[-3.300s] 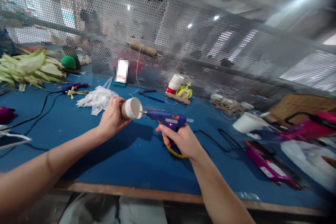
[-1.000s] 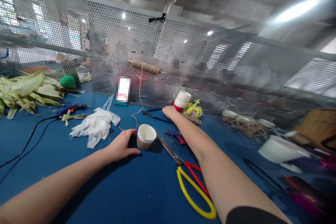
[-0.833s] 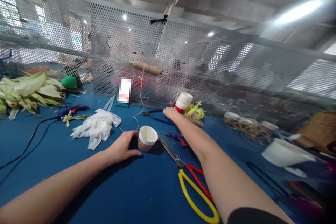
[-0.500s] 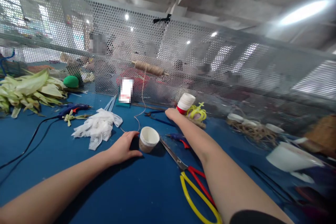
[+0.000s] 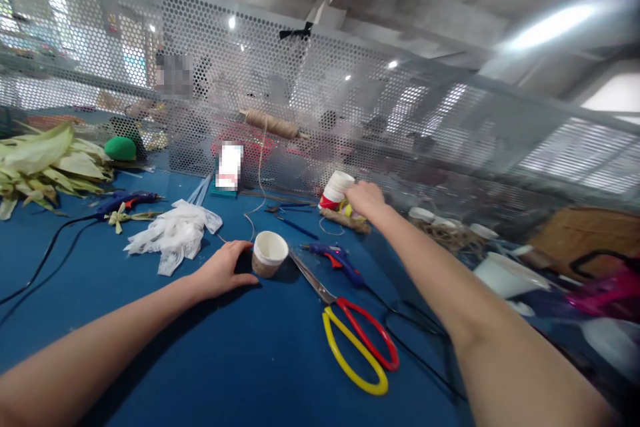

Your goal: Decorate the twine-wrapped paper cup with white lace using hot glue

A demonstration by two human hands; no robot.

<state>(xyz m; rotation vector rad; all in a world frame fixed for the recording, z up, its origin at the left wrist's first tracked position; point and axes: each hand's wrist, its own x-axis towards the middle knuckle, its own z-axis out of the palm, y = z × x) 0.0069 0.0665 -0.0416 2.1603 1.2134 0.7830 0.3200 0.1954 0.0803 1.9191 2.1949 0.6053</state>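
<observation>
Plainly two hands [image 5: 225,270] [image 5: 366,200], one upright cup [image 5: 270,256], two blue glue guns [image 5: 346,263] [image 5: 119,201]

On a blue tabletop [image 5: 260,353], a white-rimmed, brown-sided cup [image 5: 270,255] is stood upright; steel scissors with red and yellow handles [image 5: 327,296] are laid beside it; a blue glue gun with a red trigger [image 5: 340,259] is placed near the blades; crumpled white lace [image 5: 175,233] is heaped farther left.

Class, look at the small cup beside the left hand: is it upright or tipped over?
Upright. The cup stands on the blue tabletop, its open mouth and white rim facing up.
</observation>
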